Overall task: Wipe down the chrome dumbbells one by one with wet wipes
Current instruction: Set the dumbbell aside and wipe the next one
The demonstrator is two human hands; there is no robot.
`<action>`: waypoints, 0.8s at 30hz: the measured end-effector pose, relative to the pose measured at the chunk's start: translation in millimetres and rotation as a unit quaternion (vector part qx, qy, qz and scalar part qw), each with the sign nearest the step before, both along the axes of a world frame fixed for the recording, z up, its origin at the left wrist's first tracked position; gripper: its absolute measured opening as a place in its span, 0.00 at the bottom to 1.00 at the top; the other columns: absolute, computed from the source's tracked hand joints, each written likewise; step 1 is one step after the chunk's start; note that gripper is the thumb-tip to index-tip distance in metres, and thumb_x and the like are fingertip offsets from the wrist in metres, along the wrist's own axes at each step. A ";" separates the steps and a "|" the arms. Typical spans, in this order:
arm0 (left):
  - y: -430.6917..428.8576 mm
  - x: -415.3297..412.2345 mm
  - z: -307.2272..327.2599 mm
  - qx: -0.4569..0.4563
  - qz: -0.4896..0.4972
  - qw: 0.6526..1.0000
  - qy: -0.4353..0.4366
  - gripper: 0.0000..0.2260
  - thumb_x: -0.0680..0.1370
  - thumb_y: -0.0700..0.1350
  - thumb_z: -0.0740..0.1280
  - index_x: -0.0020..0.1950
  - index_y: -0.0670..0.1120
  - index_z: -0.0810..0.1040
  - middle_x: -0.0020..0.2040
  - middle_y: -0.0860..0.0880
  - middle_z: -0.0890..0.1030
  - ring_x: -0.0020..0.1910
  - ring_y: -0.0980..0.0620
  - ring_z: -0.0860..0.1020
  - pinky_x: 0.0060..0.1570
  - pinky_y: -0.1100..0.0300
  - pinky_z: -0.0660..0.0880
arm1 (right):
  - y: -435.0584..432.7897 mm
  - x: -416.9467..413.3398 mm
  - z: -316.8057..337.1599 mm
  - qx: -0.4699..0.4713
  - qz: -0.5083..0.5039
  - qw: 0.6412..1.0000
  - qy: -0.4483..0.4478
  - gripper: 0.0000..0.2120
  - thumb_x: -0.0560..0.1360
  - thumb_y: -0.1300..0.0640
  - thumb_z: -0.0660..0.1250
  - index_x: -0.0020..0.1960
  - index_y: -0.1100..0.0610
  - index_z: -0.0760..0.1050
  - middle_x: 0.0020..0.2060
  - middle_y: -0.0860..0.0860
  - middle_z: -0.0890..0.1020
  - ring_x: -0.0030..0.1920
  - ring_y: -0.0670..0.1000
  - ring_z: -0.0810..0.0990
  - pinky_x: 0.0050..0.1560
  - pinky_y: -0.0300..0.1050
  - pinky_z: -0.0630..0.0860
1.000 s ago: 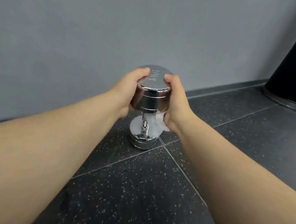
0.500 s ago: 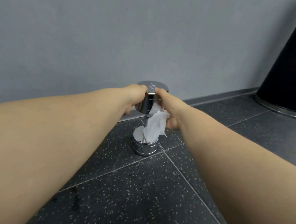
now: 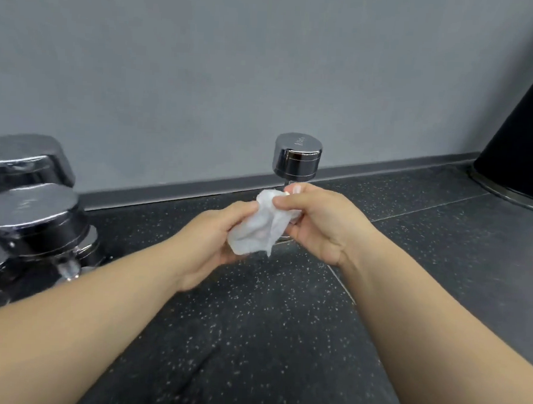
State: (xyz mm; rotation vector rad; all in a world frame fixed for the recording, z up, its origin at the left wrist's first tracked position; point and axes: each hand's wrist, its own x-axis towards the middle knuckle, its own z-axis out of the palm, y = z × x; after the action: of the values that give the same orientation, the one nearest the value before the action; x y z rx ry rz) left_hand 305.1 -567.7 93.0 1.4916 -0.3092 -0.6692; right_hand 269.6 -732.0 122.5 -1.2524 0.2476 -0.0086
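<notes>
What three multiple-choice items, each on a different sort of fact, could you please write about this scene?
1. Where does the upright dumbbell stand? A. on the floor by the wall B. on a shelf C. in a box
2. What colour is the wet wipe? A. blue B. white C. yellow
3. How is the wet wipe held? A. lying loose B. draped over the dumbbell C. gripped by both hands
Answers: A, it stands on the floor near the wall; B, it looks white; C, left hand and right hand both grip it.
</notes>
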 end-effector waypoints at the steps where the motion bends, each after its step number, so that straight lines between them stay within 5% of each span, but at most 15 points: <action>1: 14.8 -12.5 8.4 0.009 -0.002 1.000 -0.007 0.13 0.77 0.51 0.67 0.55 0.45 0.84 0.53 0.46 0.85 0.53 0.47 0.81 0.59 0.48 0.75 | 11.2 -11.4 8.6 -0.007 0.004 1.000 -0.009 0.11 0.75 0.73 0.65 0.42 0.59 0.72 0.41 0.57 0.77 0.41 0.54 0.78 0.43 0.44 0.80; 5: 76.1 -56.5 31.1 -0.011 0.141 0.990 0.000 0.05 0.78 0.40 0.68 0.43 0.45 0.80 0.41 0.47 0.85 0.46 0.48 0.81 0.54 0.50 0.78 | 64.8 -61.2 35.5 -0.053 0.008 0.999 0.004 0.07 0.75 0.69 0.68 0.51 0.60 0.77 0.35 0.53 0.82 0.34 0.47 0.79 0.35 0.38 0.76; 8: 122.5 -88.7 41.1 -0.071 0.218 0.973 0.018 0.05 0.80 0.38 0.64 0.47 0.44 0.79 0.39 0.47 0.85 0.41 0.51 0.82 0.49 0.53 0.79 | 112.6 -93.9 38.7 -0.085 0.065 0.994 0.031 0.05 0.75 0.65 0.71 0.49 0.59 0.81 0.33 0.49 0.81 0.30 0.43 0.71 0.29 0.35 0.69; 12: 164.0 -117.3 39.5 -0.056 0.286 0.957 -0.009 0.05 0.81 0.41 0.63 0.48 0.44 0.78 0.37 0.47 0.81 0.37 0.48 0.79 0.42 0.53 0.76 | 166.8 -113.6 31.6 -0.136 0.110 0.984 0.036 0.05 0.74 0.65 0.71 0.41 0.56 0.81 0.27 0.46 0.77 0.28 0.44 0.68 0.34 0.38 0.67; 16: 193.1 -121.5 37.5 -0.016 0.375 0.925 -0.064 0.03 0.79 0.44 0.67 0.46 0.48 0.80 0.46 0.45 0.83 0.45 0.45 0.81 0.46 0.51 0.77 | 202.4 -106.3 28.1 -0.110 0.069 0.991 0.039 0.14 0.72 0.70 0.70 0.34 0.56 0.72 0.27 0.51 0.75 0.32 0.50 0.72 0.39 0.44 0.70; 19: 210.6 -111.8 41.9 -0.006 0.412 0.906 -0.098 0.04 0.78 0.41 0.66 0.49 0.49 0.78 0.46 0.46 0.83 0.41 0.48 0.80 0.40 0.53 0.75 | 222.3 -88.2 29.1 -0.128 0.008 0.992 0.015 0.12 0.72 0.73 0.69 0.41 0.57 0.73 0.35 0.53 0.79 0.38 0.51 0.76 0.45 0.44 0.72; 22: 223.2 -90.7 46.9 0.010 0.447 0.887 -0.114 0.11 0.78 0.35 0.61 0.48 0.53 0.73 0.45 0.46 0.81 0.38 0.47 0.81 0.41 0.47 0.80 | 239.1 -62.0 34.0 -0.167 -0.044 0.985 -0.010 0.14 0.72 0.74 0.67 0.44 0.55 0.76 0.41 0.51 0.79 0.37 0.49 0.75 0.37 0.38 0.71; 24: 228.6 -69.2 46.9 0.031 0.455 0.877 -0.149 0.14 0.78 0.33 0.57 0.45 0.52 0.71 0.45 0.47 0.78 0.35 0.47 0.79 0.38 0.51 0.80 | 248.5 -40.1 37.4 -0.193 -0.065 0.979 -0.027 0.15 0.73 0.74 0.65 0.45 0.54 0.77 0.40 0.50 0.79 0.36 0.48 0.75 0.35 0.38 0.72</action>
State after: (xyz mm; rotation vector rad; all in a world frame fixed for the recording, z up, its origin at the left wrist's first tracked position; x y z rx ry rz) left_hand 235.9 -339.0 139.9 1.5893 0.2015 0.3139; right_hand 229.6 -483.5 159.9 -1.6169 0.2895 -0.2112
